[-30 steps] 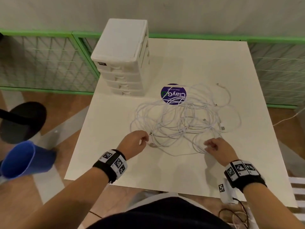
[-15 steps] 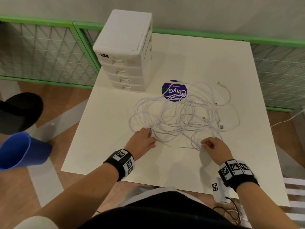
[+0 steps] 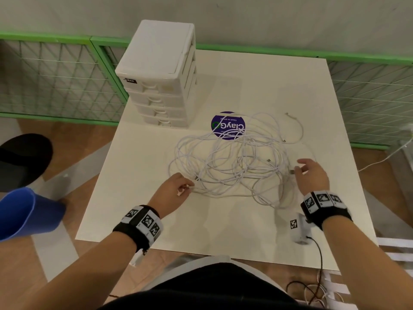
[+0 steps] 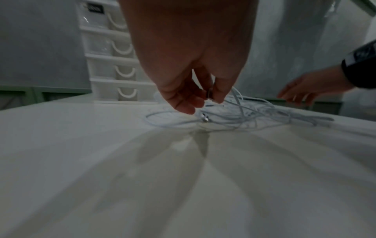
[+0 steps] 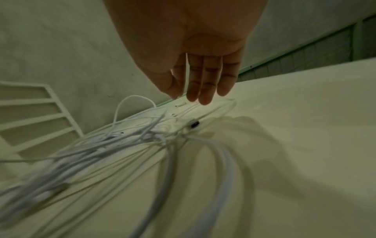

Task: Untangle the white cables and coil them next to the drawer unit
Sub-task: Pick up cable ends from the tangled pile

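Nearest the person, the left hand (image 3: 173,190) is pinching a connector end (image 4: 209,94) of the white cables (image 3: 232,163) between thumb and fingers (image 4: 183,103), at the tangle's near-left edge. The right hand (image 3: 311,175) is hovering over the tangle's right side with fingers (image 5: 203,83) straight and spread, gripping nothing. The tangle itself is lying loose on the tabletop (image 3: 145,209), still knotted, its far loops overlapping the purple sticker (image 3: 228,125). Beyond the tangle to the left, the drawer unit (image 3: 161,74) is standing on the tabletop, apart from the cables.

If the pinched end is pulled hard while the loops are still crossing, the knot will likely be tightening rather than opening; a loop could also be sliding off the tabletop's right edge.

The left wrist view is showing the metal plug between the fingertips, which the head view is barely resolving. The right wrist view is showing a dark-tipped plug (image 5: 194,124) lying below the open hand, untouched, and only the head view is giving the whole tangle against the drawer unit.
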